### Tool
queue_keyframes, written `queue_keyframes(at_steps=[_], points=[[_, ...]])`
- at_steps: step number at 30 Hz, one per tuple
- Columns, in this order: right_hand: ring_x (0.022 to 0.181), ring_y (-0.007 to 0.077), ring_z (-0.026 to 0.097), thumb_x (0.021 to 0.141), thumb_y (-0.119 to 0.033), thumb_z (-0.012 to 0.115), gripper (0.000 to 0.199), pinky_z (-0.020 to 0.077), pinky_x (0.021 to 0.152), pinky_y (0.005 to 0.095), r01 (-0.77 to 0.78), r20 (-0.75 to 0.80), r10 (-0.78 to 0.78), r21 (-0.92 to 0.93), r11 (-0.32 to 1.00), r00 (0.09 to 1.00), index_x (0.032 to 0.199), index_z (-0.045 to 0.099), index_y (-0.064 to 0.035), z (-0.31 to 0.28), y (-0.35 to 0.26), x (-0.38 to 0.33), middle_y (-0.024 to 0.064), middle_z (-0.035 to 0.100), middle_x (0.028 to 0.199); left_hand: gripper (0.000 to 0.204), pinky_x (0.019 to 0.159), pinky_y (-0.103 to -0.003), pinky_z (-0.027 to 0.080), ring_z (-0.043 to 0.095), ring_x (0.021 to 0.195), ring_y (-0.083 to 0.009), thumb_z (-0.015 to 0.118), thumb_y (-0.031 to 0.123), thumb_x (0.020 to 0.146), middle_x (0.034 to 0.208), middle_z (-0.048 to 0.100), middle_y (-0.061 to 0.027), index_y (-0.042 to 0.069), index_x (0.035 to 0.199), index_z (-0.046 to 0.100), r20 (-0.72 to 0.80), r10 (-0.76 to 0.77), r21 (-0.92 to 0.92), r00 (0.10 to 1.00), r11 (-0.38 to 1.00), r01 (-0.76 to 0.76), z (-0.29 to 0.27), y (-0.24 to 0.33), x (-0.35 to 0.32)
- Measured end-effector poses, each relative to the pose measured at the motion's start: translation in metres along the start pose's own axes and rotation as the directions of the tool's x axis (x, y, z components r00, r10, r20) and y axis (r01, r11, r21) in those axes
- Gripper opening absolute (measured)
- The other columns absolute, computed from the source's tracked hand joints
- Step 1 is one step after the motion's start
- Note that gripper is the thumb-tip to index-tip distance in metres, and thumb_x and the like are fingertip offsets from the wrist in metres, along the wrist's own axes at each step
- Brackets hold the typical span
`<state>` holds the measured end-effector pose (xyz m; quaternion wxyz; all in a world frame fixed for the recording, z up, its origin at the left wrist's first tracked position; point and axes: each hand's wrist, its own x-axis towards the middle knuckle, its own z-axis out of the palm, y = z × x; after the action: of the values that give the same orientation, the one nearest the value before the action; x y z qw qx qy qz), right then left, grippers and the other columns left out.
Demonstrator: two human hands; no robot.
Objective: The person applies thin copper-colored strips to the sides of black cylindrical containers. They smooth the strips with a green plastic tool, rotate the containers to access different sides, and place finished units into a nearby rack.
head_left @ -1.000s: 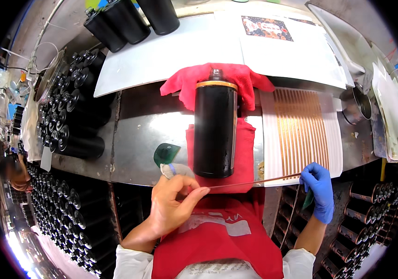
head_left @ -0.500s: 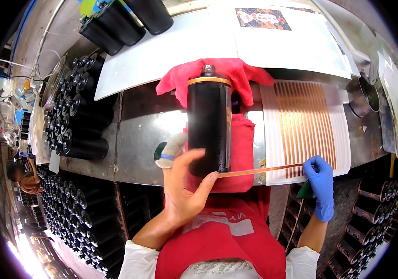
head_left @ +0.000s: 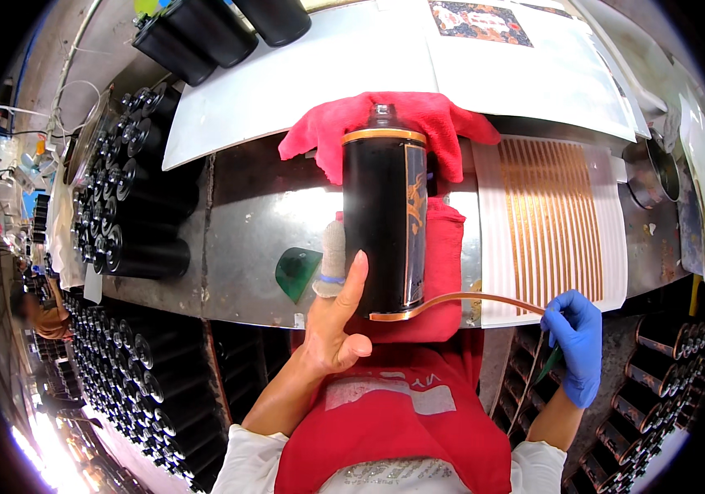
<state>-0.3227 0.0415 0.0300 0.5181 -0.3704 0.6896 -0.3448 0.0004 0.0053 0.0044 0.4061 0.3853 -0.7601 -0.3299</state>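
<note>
A black cylindrical bottle point(head_left: 381, 222) with a gold band near its neck and a patterned side panel lies on folded red cloths. One end of a copper-gold strip point(head_left: 451, 298) lies against the bottle's near end. From there it arches up to my blue-gloved right hand point(head_left: 575, 342), pinched on its other end. A green scraper blade point(head_left: 548, 366) shows below those gloved fingers. My left hand point(head_left: 332, 329) is open beside the bottle's lower left, thumb apart, with a fabric cover and blue band on one finger. Whether its fingertips touch the bottle I cannot tell.
A white sheet with several gold strips point(head_left: 550, 222) lies to the right, beside a metal pot point(head_left: 653, 173). Another green scraper point(head_left: 296, 273) rests on the metal table point(head_left: 245, 214). Black bottles point(head_left: 147, 255) are stacked at left; white boards point(head_left: 303, 82) lie behind.
My left thumb has come off the strip and the hand has spread open. The strip's left end now lies at the bottle, and its span bows upward. The bottle has turned, showing more of its panel.
</note>
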Motion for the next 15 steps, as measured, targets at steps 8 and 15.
queue_keyframes(at_steps=[8,15], points=[[0.053,0.0042,0.047,0.080,-0.004,0.059,0.006,0.0357,0.046,0.0182,-0.023,-0.003,0.023,0.009,1.000,1.000,0.075,0.056,-0.0019,0.001,0.002,0.004,0.0009,0.055,0.063,0.064,0.107,-0.038,0.020,0.030,0.132,-0.0341,0.067,0.018,0.079,0.140,0.031,-0.0270,-0.007,0.131,0.040,-0.163,-0.124,-0.276,0.979,0.958,0.076,0.014,0.000,-0.004],[0.056,0.0027,0.045,0.081,-0.006,0.060,0.008,0.0345,0.050,0.0184,-0.014,-0.123,0.005,-0.071,0.997,0.992,0.076,0.057,-0.0016,-0.005,0.028,0.024,-0.0011,0.053,0.064,0.058,0.106,-0.037,0.021,0.031,0.131,-0.0317,0.066,0.003,0.076,0.139,0.032,-0.0264,-0.009,0.129,0.043,-0.170,-0.341,-0.407,0.925,0.879,0.249,0.019,0.005,-0.012]])
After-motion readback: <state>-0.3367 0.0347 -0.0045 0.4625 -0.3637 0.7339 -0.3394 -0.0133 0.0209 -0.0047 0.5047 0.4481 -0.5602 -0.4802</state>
